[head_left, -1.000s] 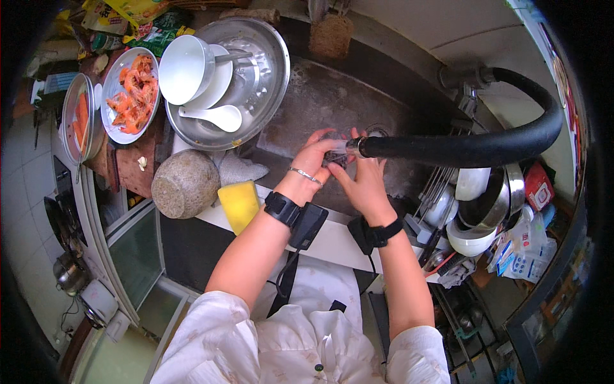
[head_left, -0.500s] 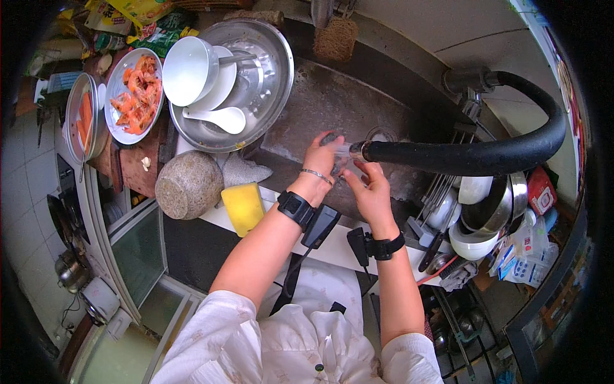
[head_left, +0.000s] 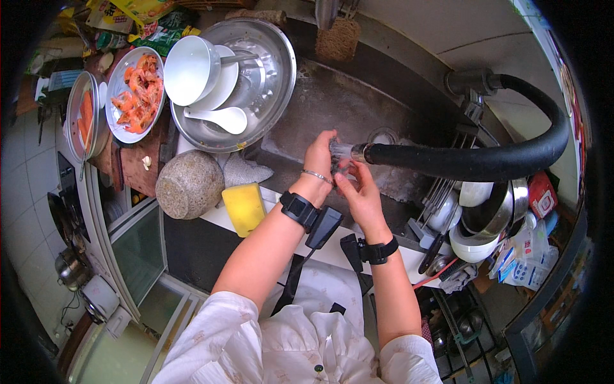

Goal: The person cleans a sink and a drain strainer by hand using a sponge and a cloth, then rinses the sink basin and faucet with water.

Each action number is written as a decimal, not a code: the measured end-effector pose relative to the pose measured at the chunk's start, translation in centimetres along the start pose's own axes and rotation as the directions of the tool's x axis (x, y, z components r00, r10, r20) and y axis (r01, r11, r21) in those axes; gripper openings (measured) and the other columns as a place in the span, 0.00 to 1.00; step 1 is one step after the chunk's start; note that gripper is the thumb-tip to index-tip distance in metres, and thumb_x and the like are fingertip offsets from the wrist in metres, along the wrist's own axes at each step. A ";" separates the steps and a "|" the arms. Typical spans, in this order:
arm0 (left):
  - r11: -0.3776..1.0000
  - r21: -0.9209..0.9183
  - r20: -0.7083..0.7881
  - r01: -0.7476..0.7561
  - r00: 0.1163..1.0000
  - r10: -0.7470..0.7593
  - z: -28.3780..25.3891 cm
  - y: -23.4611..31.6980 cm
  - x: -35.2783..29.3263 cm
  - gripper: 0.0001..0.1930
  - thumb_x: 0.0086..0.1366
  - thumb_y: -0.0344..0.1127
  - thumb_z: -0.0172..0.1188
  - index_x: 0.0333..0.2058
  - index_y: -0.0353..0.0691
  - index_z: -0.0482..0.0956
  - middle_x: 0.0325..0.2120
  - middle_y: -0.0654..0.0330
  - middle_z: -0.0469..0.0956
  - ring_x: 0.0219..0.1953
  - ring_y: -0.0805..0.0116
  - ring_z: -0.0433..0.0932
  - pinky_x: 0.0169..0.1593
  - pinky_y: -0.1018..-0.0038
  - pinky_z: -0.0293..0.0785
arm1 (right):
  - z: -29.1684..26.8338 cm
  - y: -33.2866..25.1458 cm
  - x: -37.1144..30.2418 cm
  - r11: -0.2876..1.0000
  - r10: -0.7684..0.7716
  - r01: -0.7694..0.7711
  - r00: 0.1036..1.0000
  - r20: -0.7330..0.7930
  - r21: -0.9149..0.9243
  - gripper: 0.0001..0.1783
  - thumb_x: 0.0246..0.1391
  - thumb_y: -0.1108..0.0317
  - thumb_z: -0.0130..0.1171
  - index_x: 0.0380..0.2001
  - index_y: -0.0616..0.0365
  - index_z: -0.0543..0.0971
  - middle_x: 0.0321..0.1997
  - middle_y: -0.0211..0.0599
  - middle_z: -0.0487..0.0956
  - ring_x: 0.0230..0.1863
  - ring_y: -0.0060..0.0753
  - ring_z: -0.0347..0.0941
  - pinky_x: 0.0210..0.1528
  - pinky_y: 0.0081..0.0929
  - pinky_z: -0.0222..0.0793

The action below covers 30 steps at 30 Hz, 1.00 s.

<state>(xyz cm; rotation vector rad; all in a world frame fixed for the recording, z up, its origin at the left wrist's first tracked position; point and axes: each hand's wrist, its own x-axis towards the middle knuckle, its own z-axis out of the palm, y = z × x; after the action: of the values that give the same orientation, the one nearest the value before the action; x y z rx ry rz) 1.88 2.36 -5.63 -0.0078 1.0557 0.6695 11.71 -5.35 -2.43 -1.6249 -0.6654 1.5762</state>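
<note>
Over the sink [head_left: 300,128], my left hand [head_left: 317,160] is curled round a dark grey, rough-looking wad [head_left: 334,160], partly hidden by fingers and water. It may be a wire scrubber, but the kind is unclear. My right hand [head_left: 361,193] meets it from the right, its fingertips bent against the wad's lower side. Water [head_left: 343,151] runs from the mouth of a thick black tap hose [head_left: 448,160] onto the wad and my fingers. A yellow sponge [head_left: 244,209] lies on the counter edge by my left forearm.
Left of the sink stand a steel basin [head_left: 279,105] with white bowls and a spoon, a plate of shrimp [head_left: 137,96] and a round stone pot [head_left: 189,185]. To the right, a dish rack [head_left: 441,211] and stacked pots [head_left: 489,205] crowd the counter. A brown scrubber [head_left: 337,40] hangs behind.
My right hand has shifted slightly left and closed in on the dark wad. My left hand has turned a little, and the water now splashes more broadly over the wad.
</note>
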 end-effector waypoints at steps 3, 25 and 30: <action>0.993 -0.084 -0.142 -0.084 0.987 0.071 1.9 0.1 -0.3 0.14 0.61 0.44 0.50 0.30 0.37 0.71 0.28 0.56 0.75 0.26 0.67 0.74 0.31 0.72 0.73 | -0.2 -0.1 0.4 0.990 0.085 -0.081 0.996 -0.032 0.114 0.29 0.52 0.69 0.58 0.56 0.59 0.61 0.53 0.37 0.67 0.45 0.23 0.70 0.42 0.21 0.69; 0.979 -0.200 0.082 -0.040 0.995 0.058 0.3 -1.3 -0.7 0.16 0.66 0.37 0.44 0.48 0.36 0.70 0.40 0.58 0.74 0.41 0.69 0.73 0.45 0.72 0.70 | 0.8 -2.2 2.6 0.958 -0.240 0.227 0.969 -0.052 -0.176 0.10 0.52 0.69 0.55 0.35 0.64 0.75 0.32 0.29 0.75 0.33 0.21 0.68 0.34 0.22 0.64; 0.991 -0.091 0.080 -0.101 0.991 0.108 2.0 -1.8 -1.8 0.15 0.64 0.36 0.48 0.46 0.35 0.71 0.42 0.57 0.74 0.43 0.67 0.72 0.50 0.72 0.66 | -0.2 0.8 5.0 0.843 -0.504 0.415 0.831 -0.235 -0.342 0.11 0.52 0.72 0.51 0.39 0.64 0.72 0.42 0.43 0.74 0.44 0.38 0.69 0.47 0.31 0.63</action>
<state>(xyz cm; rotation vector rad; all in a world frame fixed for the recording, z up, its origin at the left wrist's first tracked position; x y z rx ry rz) 3.87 0.63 -3.67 0.0006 0.9490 0.8040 12.27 -1.82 -6.05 -1.6986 -1.0485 0.8701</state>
